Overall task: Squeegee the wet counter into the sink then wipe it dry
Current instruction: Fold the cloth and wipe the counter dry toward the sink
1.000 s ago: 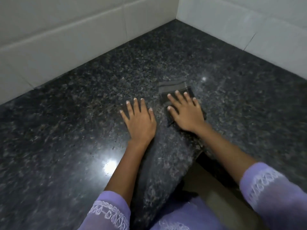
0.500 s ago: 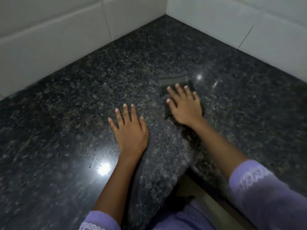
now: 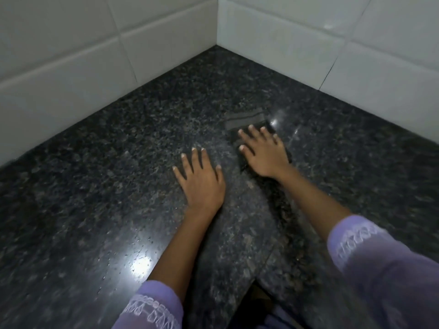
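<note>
Two walls of white glazed tile (image 3: pixel 71 74), large rectangles with thin grey joints, meeting in a corner further into view than a second ago, more tile showing above. Below, black speckled granite counter (image 3: pixel 95 186), polished, mottled grey and brown, forming an inside corner; bright lamp glare and tiny droplets near the left forearm, a second small glint beside the cloth. Diagonal seam running from the near edge toward the hands. No container anywhere on this stretch of stone.

Lilac sleeves (image 3: pixel 380 269) with white lace trim at the cuffs, soft and slightly blurred, the right one larger in view than before.

Left hand (image 3: pixel 202 181) flat on bare granite, fingers straight and spread, holding nothing; placed close beside the right hand as one second ago, after sitting lower and further left half a second ago.

Right hand (image 3: pixel 266 155) pressing palm-down on a dark grey cloth (image 3: pixel 244 118), fingers straight and slightly fanned, not curled round it. Cloth folded into a flat rectangle, ribbed band across its far end, matte against the glossy stone, poking out beyond the fingertips and at the heel of the hand; same position under the hand as earlier, well out from both walls.
</note>
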